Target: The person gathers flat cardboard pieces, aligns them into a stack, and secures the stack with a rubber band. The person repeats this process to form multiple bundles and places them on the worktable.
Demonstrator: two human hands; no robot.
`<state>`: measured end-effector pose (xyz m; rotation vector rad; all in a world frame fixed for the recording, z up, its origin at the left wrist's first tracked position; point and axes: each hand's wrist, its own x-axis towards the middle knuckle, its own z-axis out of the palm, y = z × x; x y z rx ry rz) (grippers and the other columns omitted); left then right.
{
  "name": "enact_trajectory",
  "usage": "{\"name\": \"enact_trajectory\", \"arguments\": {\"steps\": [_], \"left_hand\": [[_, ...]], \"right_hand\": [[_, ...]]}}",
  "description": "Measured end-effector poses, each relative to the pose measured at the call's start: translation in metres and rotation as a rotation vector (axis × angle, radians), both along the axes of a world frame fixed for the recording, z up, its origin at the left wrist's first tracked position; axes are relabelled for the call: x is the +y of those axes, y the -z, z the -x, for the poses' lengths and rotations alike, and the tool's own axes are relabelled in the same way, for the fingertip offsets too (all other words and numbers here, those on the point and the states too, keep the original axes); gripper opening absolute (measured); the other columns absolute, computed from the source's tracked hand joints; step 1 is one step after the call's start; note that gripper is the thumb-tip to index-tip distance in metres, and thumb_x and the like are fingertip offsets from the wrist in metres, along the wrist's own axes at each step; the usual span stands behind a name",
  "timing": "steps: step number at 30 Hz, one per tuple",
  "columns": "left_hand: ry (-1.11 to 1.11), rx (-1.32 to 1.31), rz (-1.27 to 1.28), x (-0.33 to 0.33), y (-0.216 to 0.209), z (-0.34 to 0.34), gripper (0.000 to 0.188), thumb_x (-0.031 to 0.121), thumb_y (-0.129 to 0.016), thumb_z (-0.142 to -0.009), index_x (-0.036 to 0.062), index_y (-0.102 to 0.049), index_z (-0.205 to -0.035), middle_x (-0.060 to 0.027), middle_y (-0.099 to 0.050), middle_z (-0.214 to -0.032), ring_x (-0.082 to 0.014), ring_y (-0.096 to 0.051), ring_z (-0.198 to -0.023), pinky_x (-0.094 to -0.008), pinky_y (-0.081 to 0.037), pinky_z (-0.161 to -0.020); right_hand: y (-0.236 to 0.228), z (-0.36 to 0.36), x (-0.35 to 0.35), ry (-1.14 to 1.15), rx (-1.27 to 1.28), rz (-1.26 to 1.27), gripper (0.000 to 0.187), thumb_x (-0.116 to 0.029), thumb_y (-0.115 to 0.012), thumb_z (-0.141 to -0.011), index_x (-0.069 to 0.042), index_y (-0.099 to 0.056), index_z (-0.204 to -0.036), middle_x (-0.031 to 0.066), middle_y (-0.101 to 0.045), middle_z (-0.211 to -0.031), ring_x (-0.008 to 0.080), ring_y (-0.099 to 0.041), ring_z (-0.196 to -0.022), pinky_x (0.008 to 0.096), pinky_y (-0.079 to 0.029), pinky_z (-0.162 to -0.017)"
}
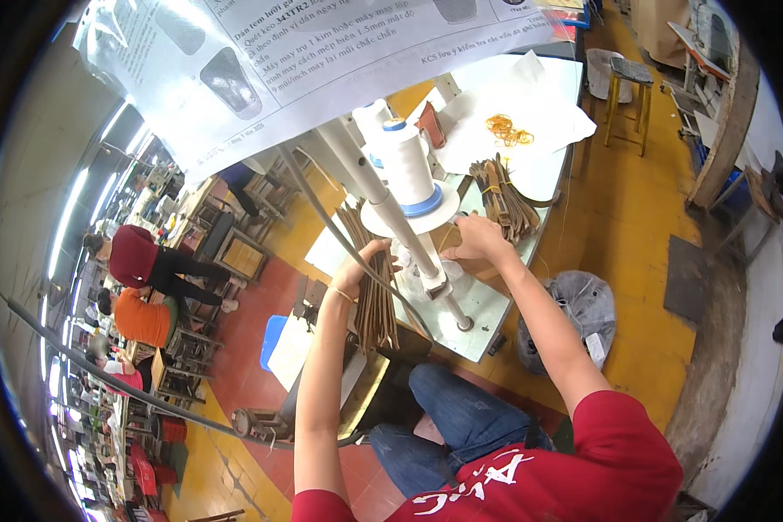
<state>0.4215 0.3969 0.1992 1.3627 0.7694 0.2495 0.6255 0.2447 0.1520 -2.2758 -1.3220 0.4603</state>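
My left hand [367, 268] is closed round a long bundle of thin brown strips [374, 304], which hangs down past the table's near edge. Beyond the metal pole [383, 189], my right hand [480, 238] has its fingers curled over the table. A small dark tip shows at those fingers, too small to name. Just past that hand lies a second bundle of brown strips [511, 209], tied with a yellow band. A clear plastic bag [415, 271] sits between my hands, partly hidden by the pole.
A white thread cone [406, 165] stands by the pole. Orange-yellow bands [507, 130] and a reddish-brown piece [431, 124] lie on the white table [470, 91]. A printed sheet [278, 78] hangs above. A plastic-lined bin [574, 313] and a stool [631, 74] stand right; people work left.
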Motion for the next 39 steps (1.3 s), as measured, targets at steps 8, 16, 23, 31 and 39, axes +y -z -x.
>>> {"name": "enact_trajectory", "arguments": {"steps": [8, 16, 23, 31, 39], "left_hand": [[-0.244, -0.269, 0.239, -0.001, 0.048, 0.036, 0.040, 0.034, -0.060, -0.090, 0.0018, -0.055, -0.113, -0.0104, -0.063, -0.091, -0.0255, -0.068, -0.081, -0.0360, -0.058, -0.066], [-0.167, -0.643, 0.464, -0.062, 0.107, 0.113, 0.052, 0.040, -0.054, -0.095, 0.0004, -0.048, -0.128, -0.0175, -0.056, -0.125, -0.0280, -0.059, -0.109, -0.0451, -0.051, -0.091], [-0.448, -0.668, 0.755, -0.163, 0.151, 0.176, 0.049, 0.026, -0.047, -0.095, -0.0005, -0.042, -0.136, -0.0192, -0.052, -0.133, -0.0298, -0.055, -0.117, -0.0485, -0.046, -0.098], [-0.546, -0.996, 0.967, -0.222, 0.193, 0.246, 0.050, 0.035, -0.050, -0.096, 0.0010, -0.045, -0.133, -0.0149, -0.057, -0.124, -0.0248, -0.059, -0.109, -0.0431, -0.051, -0.092], [-0.566, -0.948, 0.885, -0.210, 0.195, 0.260, 0.048, 0.030, -0.056, -0.093, 0.0061, -0.045, -0.132, -0.0083, -0.059, -0.113, -0.0245, -0.058, -0.104, -0.0441, -0.051, -0.088]], "right_hand": [[0.005, 0.027, -0.006, 0.128, -0.128, -0.149, 0.084, -0.047, -0.085, -0.061, 0.006, -0.052, -0.117, 0.0276, -0.049, -0.116, 0.0435, -0.053, -0.105, 0.0494, -0.048, -0.087], [0.060, -0.027, 0.014, -0.090, -0.135, -0.184, 0.083, -0.062, -0.072, -0.063, 0.005, -0.061, -0.110, 0.0311, -0.061, -0.108, 0.0448, -0.056, -0.107, 0.0496, -0.044, -0.095], [0.095, -0.040, 0.011, -0.038, -0.222, -0.370, 0.055, -0.037, -0.076, -0.072, -0.003, -0.059, -0.112, 0.0194, -0.062, -0.104, 0.0419, -0.057, -0.099, 0.0506, -0.045, -0.086], [0.055, -0.010, -0.020, -0.053, -0.065, -0.564, 0.053, -0.029, -0.081, -0.066, -0.003, -0.059, -0.107, 0.0146, -0.063, -0.090, 0.0336, -0.062, -0.078, 0.0447, -0.048, -0.064], [-0.072, 0.012, -0.082, 0.316, -0.063, -0.314, 0.064, -0.023, -0.074, -0.078, 0.003, -0.048, -0.130, 0.0159, -0.063, -0.081, 0.0190, -0.059, -0.071, 0.0341, -0.048, -0.069]]}}
